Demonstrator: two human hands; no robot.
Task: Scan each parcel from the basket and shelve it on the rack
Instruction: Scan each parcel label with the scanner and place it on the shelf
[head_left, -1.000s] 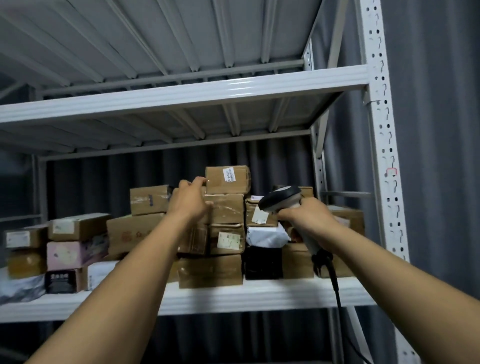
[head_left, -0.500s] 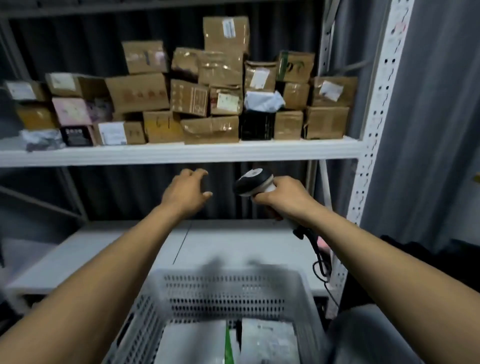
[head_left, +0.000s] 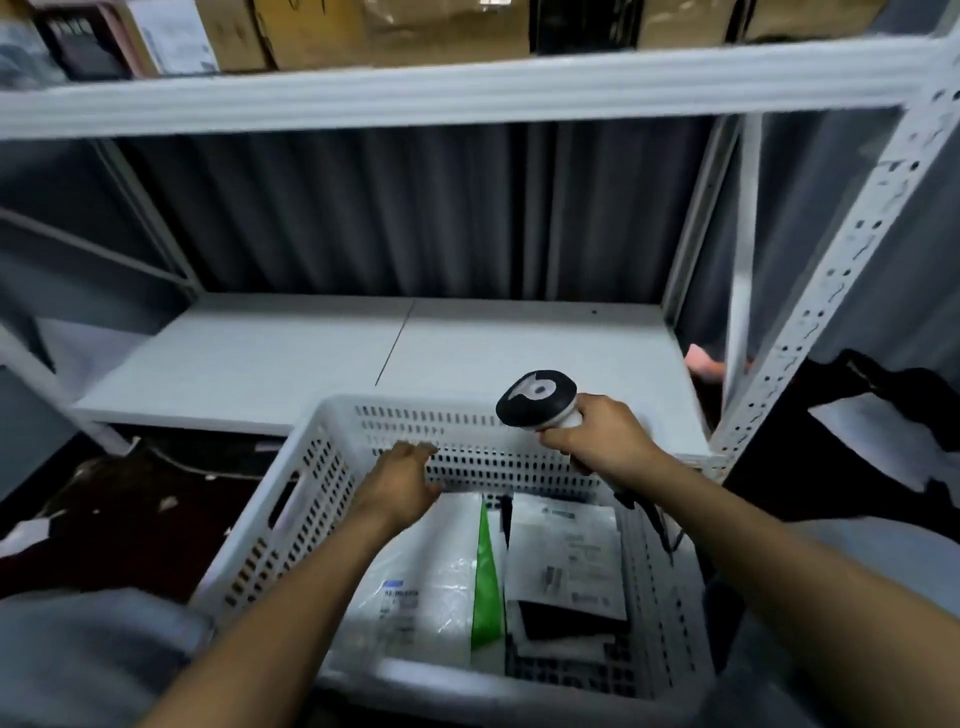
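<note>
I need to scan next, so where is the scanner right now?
In the head view, the scanner is in the right hand, right of centre, above the far rim of the basket and in front of the lower shelf.

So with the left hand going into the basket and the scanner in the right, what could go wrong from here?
1. The cable hangs from the scanner over the basket rim; it might snag there or on a parcel being lifted.
2. The left hand is over the plastic mailer, which overlaps the parcel beside it; one-handed, it could slip or drag that one.
3. The right hand is occupied, so no support.
</note>
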